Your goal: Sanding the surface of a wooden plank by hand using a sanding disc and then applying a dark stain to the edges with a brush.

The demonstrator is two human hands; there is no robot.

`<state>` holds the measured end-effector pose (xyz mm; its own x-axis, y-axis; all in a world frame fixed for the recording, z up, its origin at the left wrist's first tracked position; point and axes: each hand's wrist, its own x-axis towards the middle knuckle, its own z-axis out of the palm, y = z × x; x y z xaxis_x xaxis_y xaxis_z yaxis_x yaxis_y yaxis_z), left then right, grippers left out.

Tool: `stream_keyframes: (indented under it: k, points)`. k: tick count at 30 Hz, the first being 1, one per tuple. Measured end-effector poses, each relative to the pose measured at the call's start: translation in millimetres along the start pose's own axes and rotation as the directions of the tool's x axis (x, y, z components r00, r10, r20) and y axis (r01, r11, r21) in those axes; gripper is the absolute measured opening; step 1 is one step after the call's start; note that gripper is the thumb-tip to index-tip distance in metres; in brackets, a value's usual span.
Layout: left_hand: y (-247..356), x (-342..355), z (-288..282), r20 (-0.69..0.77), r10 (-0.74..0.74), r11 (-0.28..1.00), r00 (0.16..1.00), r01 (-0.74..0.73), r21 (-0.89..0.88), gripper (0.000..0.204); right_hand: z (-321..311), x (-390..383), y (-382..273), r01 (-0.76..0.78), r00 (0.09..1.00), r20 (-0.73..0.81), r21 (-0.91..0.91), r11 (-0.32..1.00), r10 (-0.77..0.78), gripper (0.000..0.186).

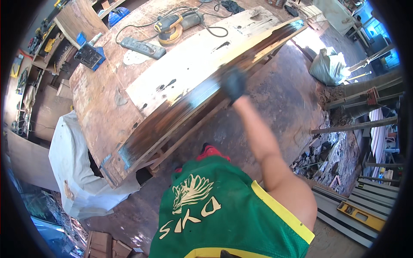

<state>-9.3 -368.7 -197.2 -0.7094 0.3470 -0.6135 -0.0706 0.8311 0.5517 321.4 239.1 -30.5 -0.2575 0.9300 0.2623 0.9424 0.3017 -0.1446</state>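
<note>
r hand (234,84) gloved, blurred, on board (202,64) dark front edge; grip can't tell; arm straight, open floor (275,99) beside.

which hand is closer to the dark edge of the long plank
Right. The gloved right hand is pressed against the plank's dark edge at about mid-length. The left hand is not in view, so its position cannot be told.

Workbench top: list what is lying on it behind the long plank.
On the workbench, behind the plank, lie a yellow orbital sander, a grey power strip, looping black cables and a blue-and-black tool. The plank covers the bench surface beneath it.
</note>
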Motion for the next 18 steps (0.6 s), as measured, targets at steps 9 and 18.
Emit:
stream_keyframes:
  k: [9,18]
  points:
    - [31.3,-13.6,4.5,0.007,0.0,0.999,1.0,0.0,0.051,0.037,-6.2,-12.0,-67.1,0.286,0.954,-0.144,0.182,0.941,-0.263,0.02]
    - [-43.8,38.9,16.5,0.037,0.139,0.98,0.99,-0.143,0.135,0.035,5.6,-6.6,-135.6,0.162,0.987,-0.061,0.248,0.955,-0.152,0.024]
